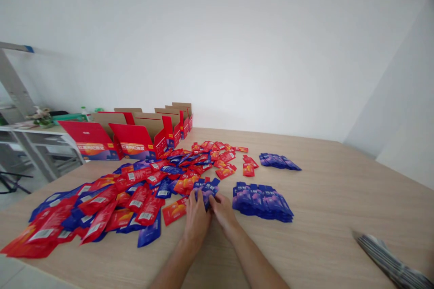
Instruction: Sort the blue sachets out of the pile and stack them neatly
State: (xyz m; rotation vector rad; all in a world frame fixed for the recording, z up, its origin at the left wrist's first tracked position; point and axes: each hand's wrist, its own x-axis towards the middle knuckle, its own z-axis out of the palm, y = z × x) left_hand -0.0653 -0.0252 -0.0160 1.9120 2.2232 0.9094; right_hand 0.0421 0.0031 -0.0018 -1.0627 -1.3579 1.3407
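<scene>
Near the middle of the table, my left hand point(197, 216) and my right hand point(223, 212) are closed around blue pouches point(207, 189), one hand at each side. The pouches show white lettering and purple fruit, and their narrow necks point away from me; the lower parts are hidden by my fingers. A red pouch point(175, 211) lies flat just left of my left hand. To the right of my right hand is an overlapping row of blue pouches point(262, 202), with a smaller row of blue pouches point(278, 161) behind it.
A big mixed heap of red and blue pouches point(139, 201) spreads over the table's left side. Several open red cartons point(134, 140) stand behind it. Two red pouches point(248, 167) lie beyond my hands. A striped bundle point(389, 257) rests at the right front of the table point(325, 207).
</scene>
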